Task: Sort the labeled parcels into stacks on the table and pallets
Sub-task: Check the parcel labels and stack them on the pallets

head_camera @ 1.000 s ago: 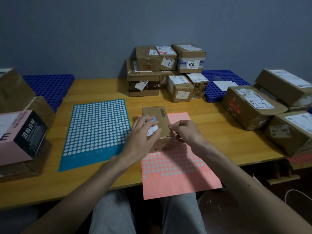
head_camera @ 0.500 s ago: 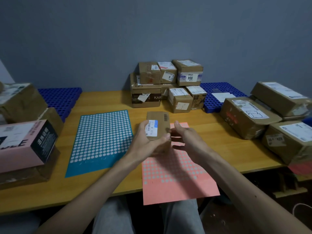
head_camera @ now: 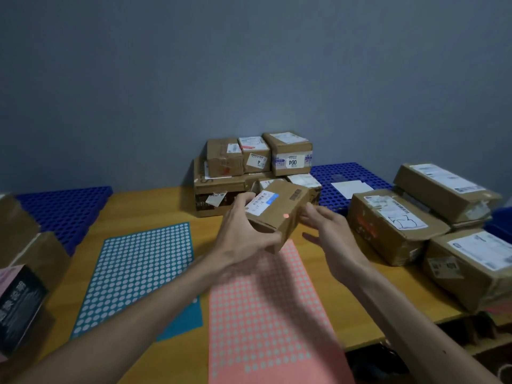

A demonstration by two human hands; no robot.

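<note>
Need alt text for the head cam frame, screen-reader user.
A person's left hand grips a small brown parcel with a white-and-blue label, lifted above a pink dotted sheet on a wooden table, the open right hand close beside it. A teal dotted sheet lies to the left; stacked parcels and blue pallets sit behind, larger parcels at right.

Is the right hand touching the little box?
Cannot tell. The head view shows the right hand open beside the little box, fingertips at its edge, no plain gap or contact.
</note>
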